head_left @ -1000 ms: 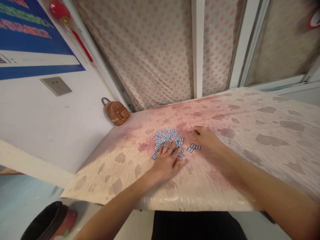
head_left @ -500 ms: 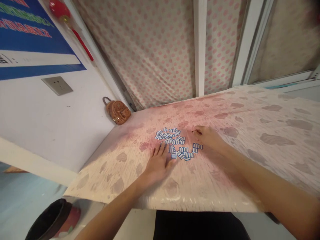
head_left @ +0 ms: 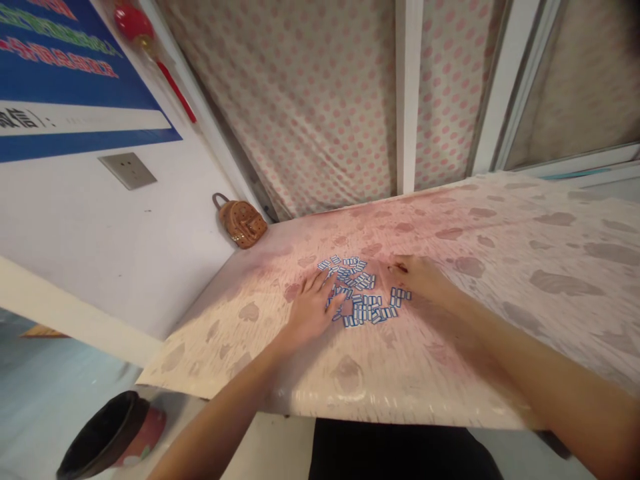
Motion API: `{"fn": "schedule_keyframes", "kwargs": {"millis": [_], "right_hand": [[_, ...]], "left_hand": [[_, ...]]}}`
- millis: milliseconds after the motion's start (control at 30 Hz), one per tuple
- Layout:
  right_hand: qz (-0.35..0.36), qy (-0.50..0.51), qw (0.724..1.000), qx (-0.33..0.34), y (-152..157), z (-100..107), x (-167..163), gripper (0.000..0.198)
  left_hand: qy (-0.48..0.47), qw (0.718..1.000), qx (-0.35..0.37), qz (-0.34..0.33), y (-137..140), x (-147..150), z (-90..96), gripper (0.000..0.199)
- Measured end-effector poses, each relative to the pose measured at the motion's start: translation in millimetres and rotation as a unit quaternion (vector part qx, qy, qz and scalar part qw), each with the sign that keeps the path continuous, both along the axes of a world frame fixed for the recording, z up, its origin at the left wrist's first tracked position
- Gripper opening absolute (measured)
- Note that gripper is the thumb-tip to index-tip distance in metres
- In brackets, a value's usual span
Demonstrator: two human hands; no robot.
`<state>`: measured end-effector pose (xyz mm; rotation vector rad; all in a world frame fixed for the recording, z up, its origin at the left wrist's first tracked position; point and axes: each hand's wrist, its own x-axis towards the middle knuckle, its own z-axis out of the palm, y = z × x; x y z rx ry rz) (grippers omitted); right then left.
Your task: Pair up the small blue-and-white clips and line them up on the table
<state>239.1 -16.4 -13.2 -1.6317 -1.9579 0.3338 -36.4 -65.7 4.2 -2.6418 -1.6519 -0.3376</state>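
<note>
Small white-and-blue rectangular tiles (head_left: pixel 367 310) lie in a loose, uneven heap on the cloth-covered table (head_left: pixel 350 370). My left hand (head_left: pixel 311 312) rests palm down over the left side of the heap, its fingers spread and its fingertips touching or covering some tiles. To the right of the heap, my right hand (head_left: pixel 420 277) is closed, fingers curled inward with the knuckles towards the far side. A small dark reddish spot shows at its curled fingers; whether it holds anything cannot be made out. A short cluster of tiles (head_left: pixel 400 295) lies just below this hand.
Against the left wall stands a small brown backpack-shaped bag (head_left: pixel 243 224). Polka-dot curtains (head_left: pixel 320 107) hang behind the table. A dark-lined bin (head_left: pixel 115 433) is on the floor at lower left. A wall socket (head_left: pixel 128 171) and a red hanging ornament (head_left: pixel 134 23) are on the left.
My left hand has slid a little left relative to the tiles, and more of them show at the heap's near side. My right hand stays closed in about the same place. The view has shifted slightly.
</note>
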Motion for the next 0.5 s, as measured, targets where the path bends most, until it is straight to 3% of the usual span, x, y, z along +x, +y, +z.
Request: {"fn": "schedule_keyframes", "kwargs": {"millis": [100,200,500], "right_hand": [[-0.004,-0.006,1.0,-0.008,0.9,-0.6,1.1,0.022],[-0.009,-0.01,1.0,-0.007,1.1,-1.7,2.6,0.021],[-0.008,-0.022,0.999,-0.026,-1.6,2.7,-0.4,0.024]], "left_hand": [[0.019,0.997,-0.066,0.03,27.7,6.1,-5.7,0.067],[0.027,0.994,-0.103,0.027,33.9,11.9,-9.9,0.069],[0.042,0.996,-0.074,-0.005,-14.4,-11.2,-1.1,0.064]]}}
